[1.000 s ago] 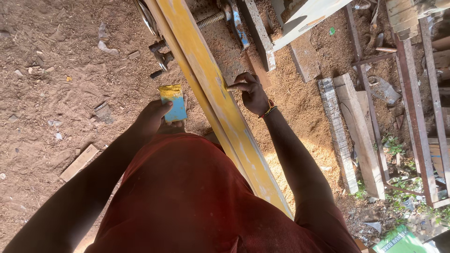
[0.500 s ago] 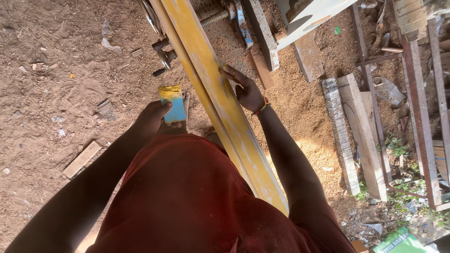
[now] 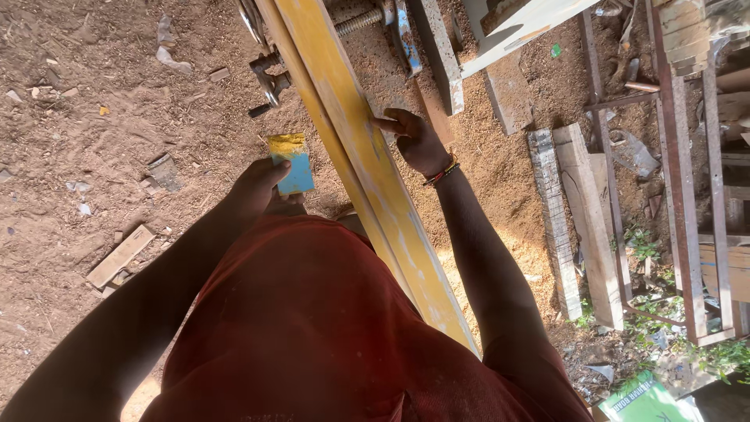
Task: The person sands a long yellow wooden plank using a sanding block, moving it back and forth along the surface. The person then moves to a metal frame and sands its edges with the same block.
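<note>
Long yellow-coated board (image 3: 367, 168) running near to far through centre. Right hand (image 3: 418, 141) fingertips pressed on its right face, not clenched. Left hand (image 3: 258, 187) gripping blue-and-yellow sanding pad (image 3: 291, 162), left of board. Sawdust ground (image 3: 117, 141) beneath.

plank (image 3: 367, 168) lies between the hands: left hand (image 3: 254, 191) left, right hand (image 3: 420, 141) touching its right edge.
</note>
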